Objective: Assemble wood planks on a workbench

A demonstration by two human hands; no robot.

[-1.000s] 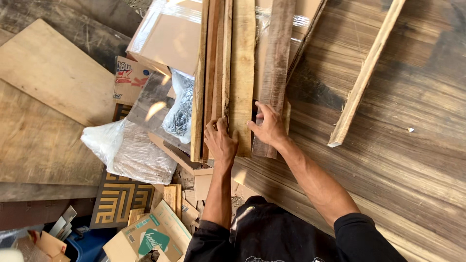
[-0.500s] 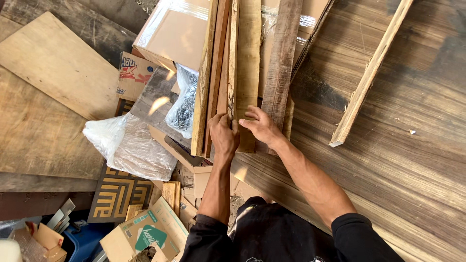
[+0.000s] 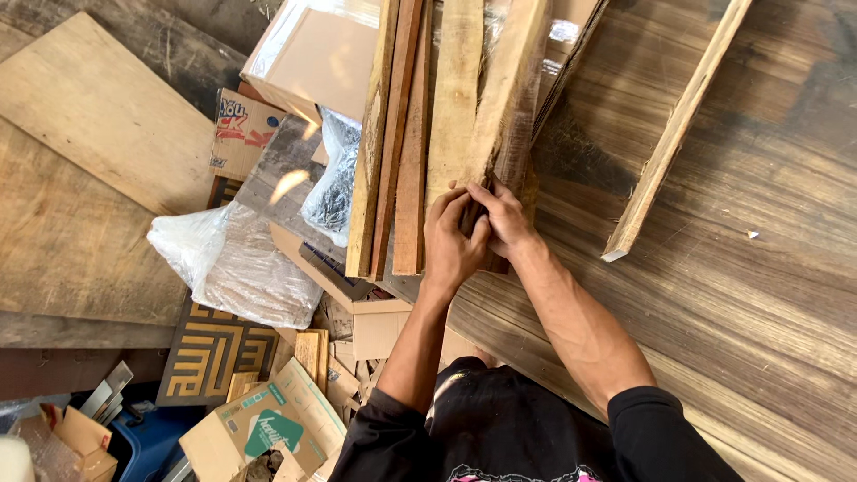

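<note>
Fingers of both hands close on the near end of a plastic-wrapped pale wooden plank; the left hand and right hand touch each other. The plank lies tilted over a stack of reddish and pale wooden slats, on the brown wooden table. A clear plastic bag lies left.

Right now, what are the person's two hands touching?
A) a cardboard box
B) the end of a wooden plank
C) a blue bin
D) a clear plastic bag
B: the left hand and the right hand meet at the near end of a wooden plank in the row of boards, apart from the plastic bag.
</note>
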